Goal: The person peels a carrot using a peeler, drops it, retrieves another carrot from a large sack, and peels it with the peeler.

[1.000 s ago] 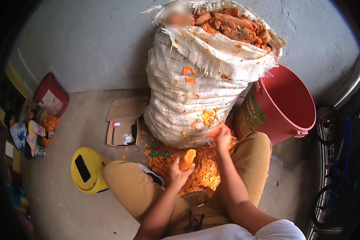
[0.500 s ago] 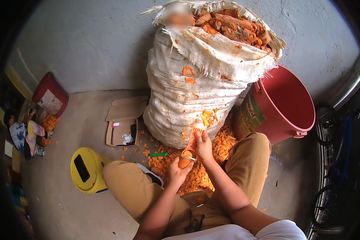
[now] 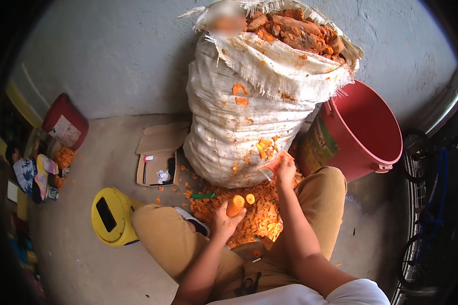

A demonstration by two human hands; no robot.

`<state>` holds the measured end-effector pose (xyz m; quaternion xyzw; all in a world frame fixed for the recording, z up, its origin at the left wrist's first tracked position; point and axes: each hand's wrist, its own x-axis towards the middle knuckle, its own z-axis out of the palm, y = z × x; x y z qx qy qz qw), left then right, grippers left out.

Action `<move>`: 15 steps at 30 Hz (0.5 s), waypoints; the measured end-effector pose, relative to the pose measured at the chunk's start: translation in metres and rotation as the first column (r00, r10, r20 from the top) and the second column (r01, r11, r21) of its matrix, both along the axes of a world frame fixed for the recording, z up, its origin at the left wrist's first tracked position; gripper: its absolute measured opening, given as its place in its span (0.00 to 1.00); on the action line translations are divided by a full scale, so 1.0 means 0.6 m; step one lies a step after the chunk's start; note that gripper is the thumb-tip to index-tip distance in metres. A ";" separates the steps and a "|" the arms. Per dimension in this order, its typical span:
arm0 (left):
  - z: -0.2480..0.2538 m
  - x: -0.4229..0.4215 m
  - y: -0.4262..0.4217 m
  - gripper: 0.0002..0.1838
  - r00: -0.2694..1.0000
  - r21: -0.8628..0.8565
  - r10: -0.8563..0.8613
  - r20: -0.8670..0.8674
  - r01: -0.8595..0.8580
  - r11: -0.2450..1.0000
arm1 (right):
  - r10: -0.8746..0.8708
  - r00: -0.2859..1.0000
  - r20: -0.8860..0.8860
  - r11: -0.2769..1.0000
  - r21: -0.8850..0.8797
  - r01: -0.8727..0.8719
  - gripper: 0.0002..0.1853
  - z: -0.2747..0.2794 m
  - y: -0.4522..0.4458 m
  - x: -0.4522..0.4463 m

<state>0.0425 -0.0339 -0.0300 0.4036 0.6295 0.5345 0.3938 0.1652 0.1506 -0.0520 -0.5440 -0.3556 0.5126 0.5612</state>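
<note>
The left hand (image 3: 224, 222) grips the carrot (image 3: 235, 206) above the peelings (image 3: 259, 218); the right hand (image 3: 286, 173) grips the peeler (image 3: 275, 164), apart from it, in front of the sack (image 3: 226, 127). Good peeling likely needs a low, firm hold — clear of the stroke — and light, even passes.

Orange vegetable (image 3: 235, 204), red-orange peeler (image 3: 275, 163), orange peelings (image 3: 254, 226), orange-smeared white sack (image 3: 224, 119), red bucket (image 3: 351, 150), tan ribbed trousers (image 3: 324, 203)
</note>
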 end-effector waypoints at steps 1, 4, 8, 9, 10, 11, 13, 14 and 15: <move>-0.011 -0.001 0.004 0.13 0.999 0.007 0.035 0.034 -0.035 0.999 | 0.079 0.997 -0.021 0.997 -0.018 -0.079 0.13 0.004 -0.012 -0.010; -0.005 -0.002 0.017 0.14 0.998 -0.023 0.059 -0.003 -0.059 0.998 | 0.316 0.945 -0.089 0.947 -0.028 -0.319 0.13 0.057 -0.071 -0.062; -0.043 -0.002 0.021 0.13 0.994 0.048 0.079 0.076 -0.083 0.995 | 0.340 0.940 0.017 0.935 0.105 -0.340 0.12 0.024 -0.102 -0.091; -0.041 -0.001 0.022 0.13 0.989 0.068 0.079 0.124 -0.088 0.994 | 0.344 0.937 0.059 0.935 0.076 -0.348 0.12 0.026 -0.103 -0.091; -0.038 0.000 0.021 0.13 0.991 0.070 0.072 0.113 -0.080 0.994 | 0.348 0.932 0.100 0.934 0.048 -0.354 0.12 0.030 -0.104 -0.089; -0.033 0.001 0.019 0.13 0.993 0.072 0.063 0.102 -0.071 0.995 | 0.352 0.925 0.141 0.934 0.019 -0.358 0.12 0.033 -0.103 -0.086; -0.018 0.005 0.018 0.13 0.996 0.069 0.039 0.086 -0.045 0.997 | 0.278 0.944 0.179 0.957 0.040 -0.289 0.12 0.027 -0.088 -0.077; -0.012 0.008 0.017 0.13 0.997 0.061 0.023 0.079 -0.028 0.998 | 0.239 0.951 0.196 0.966 0.050 -0.254 0.12 0.016 -0.080 -0.074; -0.008 0.009 0.017 0.13 0.997 0.053 0.007 0.072 -0.011 0.999 | 0.217 0.962 0.167 0.969 0.081 -0.233 0.12 0.006 -0.074 -0.075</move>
